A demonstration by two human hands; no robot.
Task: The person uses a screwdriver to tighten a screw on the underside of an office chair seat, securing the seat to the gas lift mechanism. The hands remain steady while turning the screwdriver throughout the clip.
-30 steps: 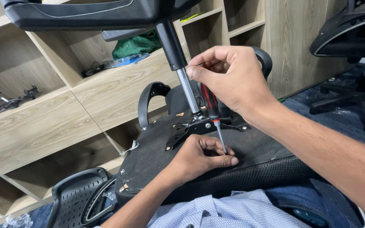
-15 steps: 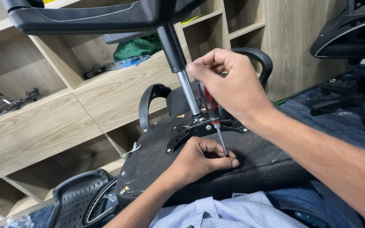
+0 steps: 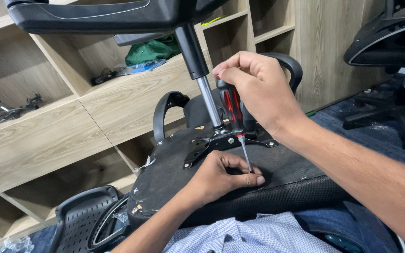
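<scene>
An office chair lies upside down across my lap, the black underside of its seat facing up. My right hand grips the red and black handle of a screwdriver, held nearly upright. Its metal shaft runs down to the seat underside beside the black metal mounting plate. My left hand rests on the seat with fingers curled around the screwdriver's tip, steadying it. The silver gas cylinder rises from the plate to the black chair base at the top.
Light wooden shelving fills the left and back, with a green cloth and small parts on it. A black armrest loop stands behind the seat. Another black office chair stands right on dark carpet. A black plastic backrest piece lies lower left.
My right hand has turned slightly on the screwdriver handle and the view has shifted a little. My left hand stays at the tip.
</scene>
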